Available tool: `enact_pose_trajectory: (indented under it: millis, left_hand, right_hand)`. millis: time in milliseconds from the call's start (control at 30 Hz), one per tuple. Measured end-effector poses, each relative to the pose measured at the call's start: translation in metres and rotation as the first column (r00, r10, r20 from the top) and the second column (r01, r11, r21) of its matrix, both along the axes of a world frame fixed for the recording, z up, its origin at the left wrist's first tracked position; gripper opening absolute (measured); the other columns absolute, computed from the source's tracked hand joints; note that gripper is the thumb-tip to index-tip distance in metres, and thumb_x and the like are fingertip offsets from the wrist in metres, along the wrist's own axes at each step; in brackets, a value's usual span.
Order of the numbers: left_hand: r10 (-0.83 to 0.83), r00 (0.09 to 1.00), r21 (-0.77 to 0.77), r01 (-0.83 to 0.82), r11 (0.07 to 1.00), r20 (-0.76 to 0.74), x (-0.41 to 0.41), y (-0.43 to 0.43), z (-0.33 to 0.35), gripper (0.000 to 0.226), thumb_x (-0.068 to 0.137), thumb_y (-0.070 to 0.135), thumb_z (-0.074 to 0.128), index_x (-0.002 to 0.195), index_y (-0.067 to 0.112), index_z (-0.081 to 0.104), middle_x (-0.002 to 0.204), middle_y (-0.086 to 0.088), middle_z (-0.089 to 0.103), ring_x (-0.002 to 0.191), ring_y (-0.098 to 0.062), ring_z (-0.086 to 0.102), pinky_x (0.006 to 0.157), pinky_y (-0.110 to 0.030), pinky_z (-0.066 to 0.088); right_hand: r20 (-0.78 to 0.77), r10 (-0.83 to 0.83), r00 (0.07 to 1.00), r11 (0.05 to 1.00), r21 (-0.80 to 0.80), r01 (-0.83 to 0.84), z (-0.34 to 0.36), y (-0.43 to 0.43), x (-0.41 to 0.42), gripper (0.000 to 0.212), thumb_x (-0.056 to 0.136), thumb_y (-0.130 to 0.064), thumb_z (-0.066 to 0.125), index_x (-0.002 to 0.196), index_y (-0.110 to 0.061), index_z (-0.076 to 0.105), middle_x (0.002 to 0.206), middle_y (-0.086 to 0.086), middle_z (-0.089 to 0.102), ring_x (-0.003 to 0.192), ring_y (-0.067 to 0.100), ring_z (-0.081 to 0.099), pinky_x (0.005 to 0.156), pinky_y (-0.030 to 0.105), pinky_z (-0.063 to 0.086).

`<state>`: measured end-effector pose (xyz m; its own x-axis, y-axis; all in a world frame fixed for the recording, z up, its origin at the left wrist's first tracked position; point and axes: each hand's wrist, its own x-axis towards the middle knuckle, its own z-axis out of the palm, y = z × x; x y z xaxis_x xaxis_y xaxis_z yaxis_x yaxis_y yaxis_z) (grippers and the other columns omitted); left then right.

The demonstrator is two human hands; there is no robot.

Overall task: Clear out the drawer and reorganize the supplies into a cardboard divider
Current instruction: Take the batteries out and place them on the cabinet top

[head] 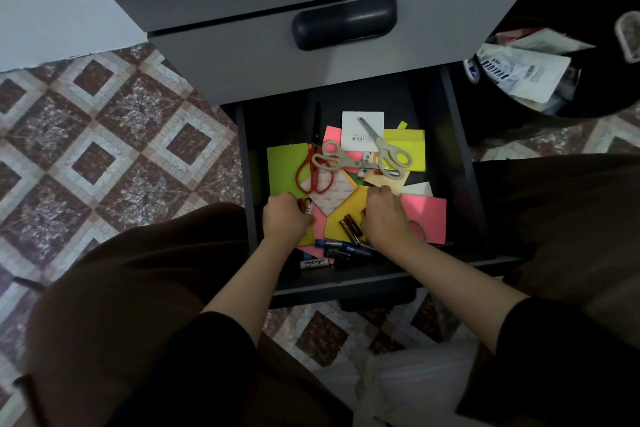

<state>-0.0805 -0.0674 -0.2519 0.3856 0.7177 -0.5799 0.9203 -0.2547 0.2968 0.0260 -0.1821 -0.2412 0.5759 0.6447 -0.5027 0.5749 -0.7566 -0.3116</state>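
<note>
Setting: a floor [114, 135] of brown, white and beige patterned tile; a grey drawer unit [242, 55] against a pale wall, its upper drawer shut, with a dark oval handle [344, 22]. To the unit's right stands a black bin [588, 3] holding white packaging.

Item 1. Drawer [462, 184], lowest in the unit, dark inside, pulled fully open toward the person. It holds the supplies in a loose heap:
- coloured paper sheets, overlapping: green [285, 163] at left, yellow [346, 215] in the middle, pink [427, 215] at right, and a lime sheet [412, 146] at the back;
- white card [362, 125] with a barcode, at the back;
- red-handled scissors [313, 173], lying on the green sheet;
- two pairs of beige-handled scissors, one [341, 159] crossing the red pair's handles, the other [384, 149] with its blade over the white card;
- brown batteries [349, 229] on the yellow sheet, between the two hands;
- blue batteries [334, 243] near the front wall, with a white cylinder [314, 263] lettered "Heybright" just in front of them.

Item 2. Left hand [285, 218], forearm bare and reaching in over the drawer front, knuckles up, fingers curled under. A single battery [306, 206] shows at its thumb side and appears to be held.

Item 3. Right hand [384, 215], forearm bare, palm down on the papers, fingers bent, with the tips at the yellow sheet's far edge. Whether it grips anything cannot be told.

Item 4. The person crouches, with dark trousers either side of the drawer and black sleeves pushed up.
</note>
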Motion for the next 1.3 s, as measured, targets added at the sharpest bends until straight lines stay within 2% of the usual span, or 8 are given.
enact_pose_trajectory:
  millis: [133, 333, 567, 833, 967, 1100, 1233, 1300]
  left_hand:
    - [0.036, 0.999, -0.004, -0.036, 0.999, 0.014, 0.000, 0.001, 0.000, 0.035, 0.075, 0.026, 0.078, 0.091, 0.000, 0.063, 0.090, -0.013, 0.064, 0.086, -0.026, 0.062, 0.065, -0.030, 0.048]
    - [0.113, 0.993, -0.063, -0.111, 0.992, 0.030, -0.001, 0.002, -0.003, 0.029, 0.073, 0.022, 0.079, 0.082, -0.001, 0.064, 0.082, -0.011, 0.063, 0.075, -0.021, 0.060, 0.064, -0.030, 0.053]
    - [0.093, 0.996, -0.056, -0.093, 0.994, -0.011, 0.003, 0.002, -0.001, 0.038, 0.074, 0.023, 0.078, 0.057, 0.009, 0.048, 0.065, -0.005, 0.053, 0.067, -0.018, 0.055, 0.057, -0.028, 0.047]
    - [0.139, 0.990, -0.090, -0.138, 0.986, 0.013, -0.001, 0.006, 0.000, 0.046, 0.076, 0.018, 0.076, 0.049, 0.010, 0.039, 0.055, -0.002, 0.042, 0.049, -0.012, 0.041, 0.041, -0.023, 0.032]
    - [0.196, 0.979, -0.201, -0.182, 0.963, 0.054, -0.005, 0.007, 0.000, 0.037, 0.076, 0.016, 0.076, 0.052, 0.008, 0.048, 0.057, -0.003, 0.050, 0.051, -0.012, 0.045, 0.044, -0.023, 0.039]
    - [0.321, 0.935, -0.352, -0.253, 0.901, 0.149, -0.006, 0.010, 0.008, 0.020, 0.076, 0.010, 0.075, 0.075, -0.009, 0.066, 0.082, -0.022, 0.066, 0.075, -0.028, 0.063, 0.075, -0.043, 0.056]
    - [0.443, 0.877, -0.565, -0.276, 0.778, 0.183, -0.002, 0.016, 0.031, 0.008, 0.079, 0.002, 0.070, 0.079, -0.003, 0.063, 0.087, -0.018, 0.064, 0.071, -0.020, 0.063, 0.060, -0.027, 0.058]
    - [0.505, 0.836, -0.604, -0.291, 0.742, 0.217, -0.001, 0.018, 0.044, 0.007, 0.081, 0.002, 0.068, 0.079, -0.001, 0.062, 0.083, -0.014, 0.064, 0.065, -0.016, 0.064, 0.055, -0.022, 0.057]
  right_hand:
    - [0.002, 0.083, 0.997, 0.988, -0.127, -0.082, 0.003, -0.006, -0.002, 0.014, 0.088, 0.003, 0.050, 0.096, 0.003, 0.062, 0.105, 0.019, 0.061, 0.095, 0.032, 0.060, 0.065, 0.030, 0.039]
    - [-0.027, 0.077, 0.997, 0.995, -0.069, -0.079, 0.000, -0.003, -0.003, 0.015, 0.090, -0.002, 0.050, 0.091, 0.004, 0.063, 0.100, 0.018, 0.061, 0.089, 0.031, 0.060, 0.061, 0.030, 0.039]
    - [-0.009, 0.175, 0.984, 0.984, -0.033, -0.175, -0.001, 0.002, -0.002, 0.014, 0.088, 0.000, 0.050, 0.096, 0.003, 0.060, 0.106, 0.019, 0.059, 0.095, 0.032, 0.058, 0.065, 0.031, 0.038]
    - [0.036, 0.227, 0.973, 0.970, -0.095, -0.222, -0.006, 0.004, -0.011, 0.020, 0.089, 0.001, 0.050, 0.109, 0.000, 0.054, 0.115, 0.017, 0.058, 0.102, 0.031, 0.058, 0.066, 0.030, 0.035]
    - [0.002, 0.184, 0.983, 0.977, -0.106, -0.183, -0.006, 0.007, -0.014, 0.017, 0.088, 0.003, 0.050, 0.100, 0.002, 0.062, 0.111, 0.018, 0.059, 0.100, 0.030, 0.059, 0.066, 0.028, 0.037]
    - [-0.035, 0.159, 0.987, 0.983, -0.089, -0.161, -0.005, 0.004, -0.016, 0.020, 0.087, 0.004, 0.049, 0.096, 0.003, 0.066, 0.105, 0.020, 0.062, 0.097, 0.032, 0.060, 0.067, 0.031, 0.042]
    - [-0.127, 0.106, 0.986, 0.993, -0.040, -0.111, -0.002, 0.003, -0.014, 0.015, 0.086, 0.000, 0.054, 0.072, 0.001, 0.060, 0.098, 0.020, 0.064, 0.091, 0.031, 0.061, 0.062, 0.028, 0.038]
    - [-0.170, 0.032, 0.985, 0.999, -0.001, -0.032, 0.000, 0.004, -0.009, 0.032, 0.085, -0.003, 0.056, 0.056, -0.008, 0.043, 0.091, 0.021, 0.064, 0.083, 0.031, 0.060, 0.058, 0.026, 0.035]
